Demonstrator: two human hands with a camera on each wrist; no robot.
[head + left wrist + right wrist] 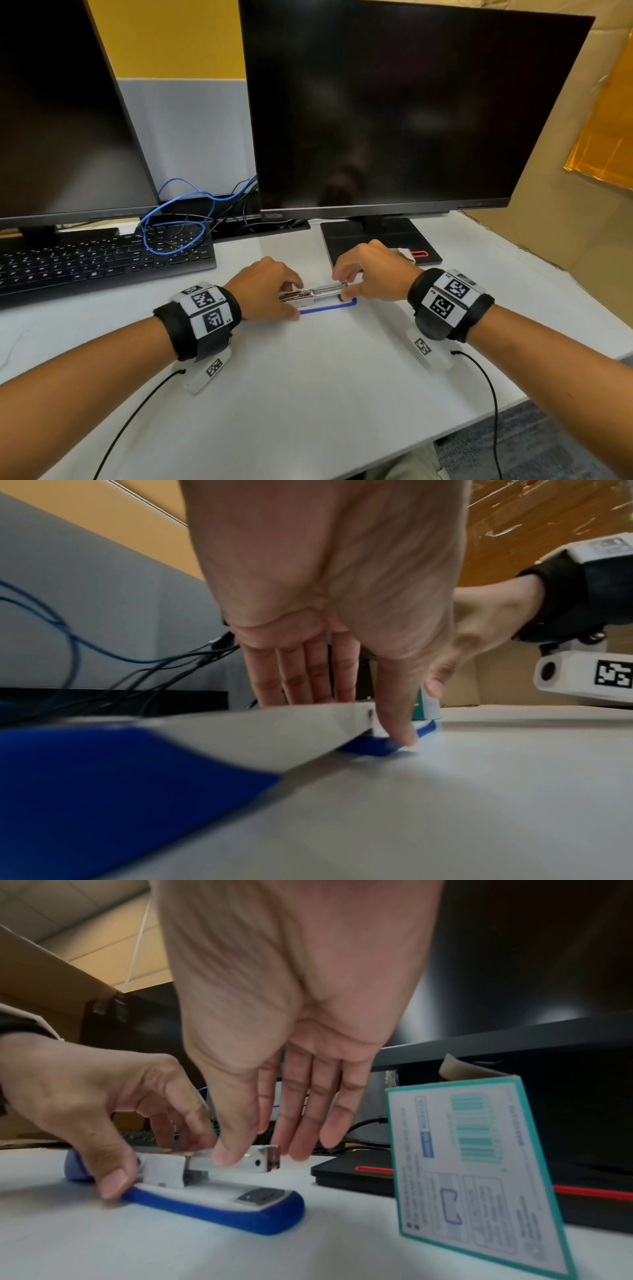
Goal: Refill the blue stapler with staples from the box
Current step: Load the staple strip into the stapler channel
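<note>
1. The blue stapler (320,301) sits on the white desk (308,394), right in front of the person, between the two hands. Its top is flipped open, so the metal staple track (236,1161) is bare.
2. The left hand (267,291) curls its thumb and fingers round the hinge end of the stapler. I think this keeps the stapler from sliding.
3. The right hand (370,274) pinches the front end of the track, thumb on the near side, fingers on the far side. It may be setting staples in, but the view is too blurry to show any.
4. The staple box (479,1177) stands on its edge just beside the right hand, at about 1 o'clock from the stapler. It is close, so staples are easy to reach.
5. In the head view the stapler lies long-ways from 9 o'clock to 3 o'clock. Its hinge end points to 9 o'clock and its front end points to 3 o'clock.
</note>
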